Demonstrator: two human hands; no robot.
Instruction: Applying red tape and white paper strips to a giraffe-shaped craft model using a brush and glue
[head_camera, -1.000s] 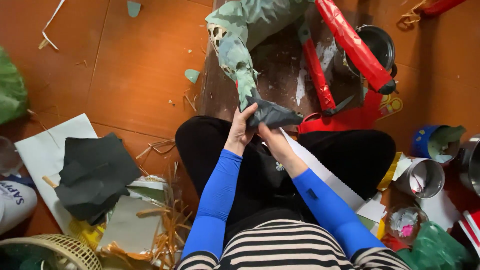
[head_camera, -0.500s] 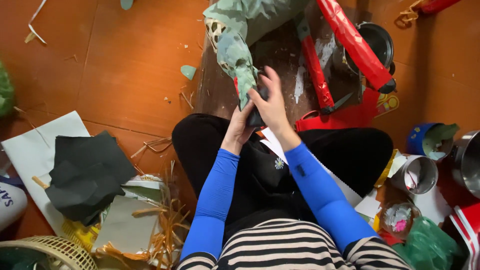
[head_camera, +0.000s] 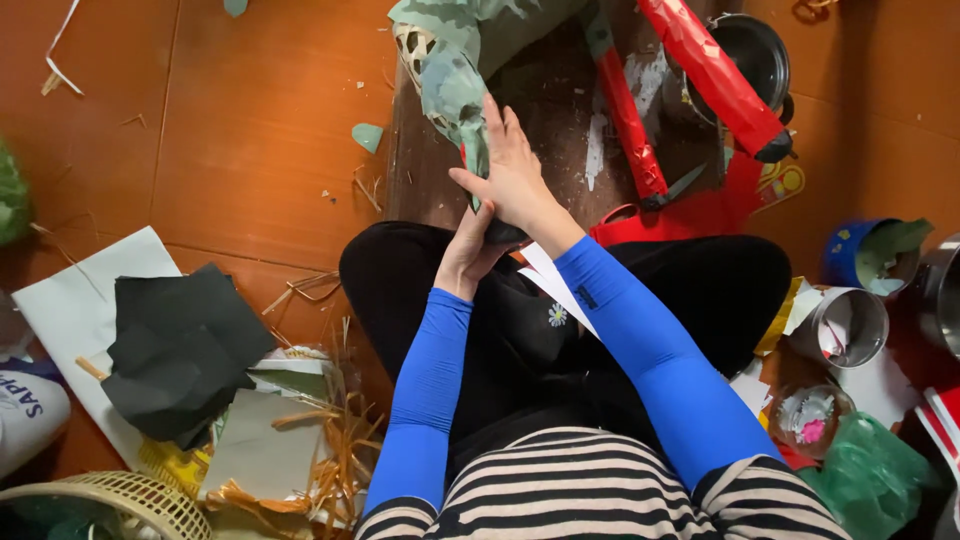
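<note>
We find the green paper-covered figure (head_camera: 455, 75) lying on the dark wooden board (head_camera: 560, 150), which rests on the orange floor (head_camera: 250, 130) ahead of the seated person's knees. The right hand (head_camera: 515, 170) lies flat along the figure's lower limb, fingers (head_camera: 497, 122) extended and pressed against the green paper, thumb out to the side. The left hand (head_camera: 470, 250) sits directly beneath it, fingers curled around the lower end of that limb, where a dark piece (head_camera: 500, 235) is partly hidden between the two hands.

Against the frame of one second ago, we note that the right hand has risen from the dark piece and slid up the limb; the left hand has stayed close to its former place.

Beside the figure lie two red-wrapped sticks (head_camera: 710, 75), one crossing a black pot (head_camera: 755, 50). Black paper sheets (head_camera: 180, 345) lie to the left, well apart from the hands.
</note>
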